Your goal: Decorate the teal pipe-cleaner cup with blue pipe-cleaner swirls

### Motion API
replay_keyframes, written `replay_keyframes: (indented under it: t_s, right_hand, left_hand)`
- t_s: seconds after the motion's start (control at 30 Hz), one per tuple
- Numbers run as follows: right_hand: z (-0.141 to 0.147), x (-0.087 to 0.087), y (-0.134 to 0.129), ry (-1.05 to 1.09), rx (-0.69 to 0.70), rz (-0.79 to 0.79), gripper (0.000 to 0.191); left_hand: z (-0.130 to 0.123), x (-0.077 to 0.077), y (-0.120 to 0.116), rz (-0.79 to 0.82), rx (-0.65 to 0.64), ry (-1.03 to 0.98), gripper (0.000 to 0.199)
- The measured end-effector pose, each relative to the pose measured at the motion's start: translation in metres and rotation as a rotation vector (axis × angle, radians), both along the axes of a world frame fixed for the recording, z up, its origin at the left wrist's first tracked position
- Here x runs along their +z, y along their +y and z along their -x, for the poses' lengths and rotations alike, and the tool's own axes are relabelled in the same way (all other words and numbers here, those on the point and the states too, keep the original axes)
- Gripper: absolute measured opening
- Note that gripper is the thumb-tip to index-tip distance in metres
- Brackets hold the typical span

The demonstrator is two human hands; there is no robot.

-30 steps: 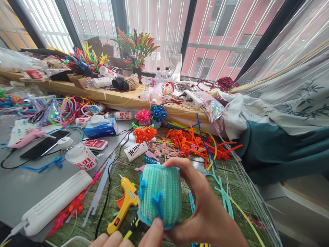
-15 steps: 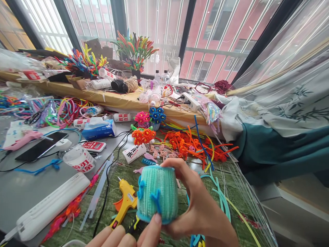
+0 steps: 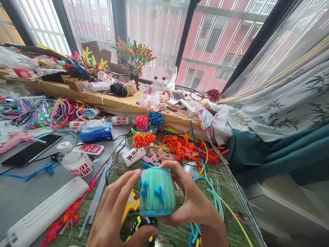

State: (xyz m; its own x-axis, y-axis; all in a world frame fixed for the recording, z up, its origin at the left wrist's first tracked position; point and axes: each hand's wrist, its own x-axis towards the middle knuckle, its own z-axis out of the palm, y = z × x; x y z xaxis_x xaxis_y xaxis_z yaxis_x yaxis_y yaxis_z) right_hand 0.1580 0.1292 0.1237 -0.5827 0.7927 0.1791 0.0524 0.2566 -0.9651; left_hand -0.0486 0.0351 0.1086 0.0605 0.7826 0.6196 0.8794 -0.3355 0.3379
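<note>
My right hand [image 3: 196, 199] grips a small mint-green pot [image 3: 166, 180] covered in ribbed pipe cleaner, fingers on its top rim and thumb at its base. A blue Y-shaped pipe-cleaner piece [image 3: 159, 195] sits on its front, and another blue piece [image 3: 143, 188] on its left side. My left hand [image 3: 110, 209] is spread open around the pot's left side, fingertips near the upper edge and thumb below; whether it touches I cannot tell. Behind the left fingers lies a yellow glue gun [image 3: 132, 203], partly hidden. A black-and-yellow tool [image 3: 137, 226] lies beneath the pot.
Orange pipe-cleaner flowers [image 3: 180, 147] lie beyond the pot. A white bottle [image 3: 134, 156], clear bottle [image 3: 77, 161], tissue pack [image 3: 96, 132] and phone [image 3: 32, 149] stand or lie leftward. A long white device [image 3: 48, 211] is at front left. Turquoise pipe cleaners [image 3: 214, 195] lie right.
My left hand has moved off the blue Y-shaped piece and opened around the pot's left side. The pot, still in my right hand, is slightly higher and tilted differently.
</note>
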Motion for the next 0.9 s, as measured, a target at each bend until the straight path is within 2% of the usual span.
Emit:
replay_keyframes:
  t_s: [0.1, 0.23, 0.33, 0.43, 0.53, 0.63, 0.73, 0.9]
  right_hand:
    - [0.000, -0.002, -0.005, 0.033, 0.020, 0.026, 0.088]
    - [-0.002, -0.012, -0.021, 0.126, -0.007, 0.068, 0.091]
    - [0.001, -0.027, -0.043, 0.396, -0.076, 0.284, 0.095]
    - [0.012, -0.042, -0.068, 0.627, -0.182, 0.454, 0.088]
    - [0.027, -0.053, -0.089, 0.695, -0.340, 0.557, 0.091]
    - [0.039, -0.062, -0.101, 0.754, -0.458, 0.593, 0.088]
    - [0.047, -0.073, -0.107, 0.795, -0.494, 0.616, 0.079]
    - [0.050, -0.085, -0.113, 0.806, -0.496, 0.681, 0.078]
  left_hand:
    - [0.004, -0.007, 0.011, 0.069, -0.090, -0.047, 0.065]
    - [0.004, -0.022, 0.017, 0.037, -0.147, -0.103, 0.062]
    - [0.002, -0.032, 0.018, 0.016, -0.169, -0.155, 0.056]
    - [0.000, -0.039, 0.017, 0.009, -0.212, -0.160, 0.053]
    - [0.001, -0.046, 0.015, 0.024, -0.246, -0.136, 0.054]
    - [0.003, -0.054, 0.010, 0.090, -0.260, -0.116, 0.061]
    - [0.004, -0.060, 0.002, 0.159, -0.241, -0.126, 0.064]
    - [0.004, -0.069, -0.009, 0.228, -0.220, -0.150, 0.065]
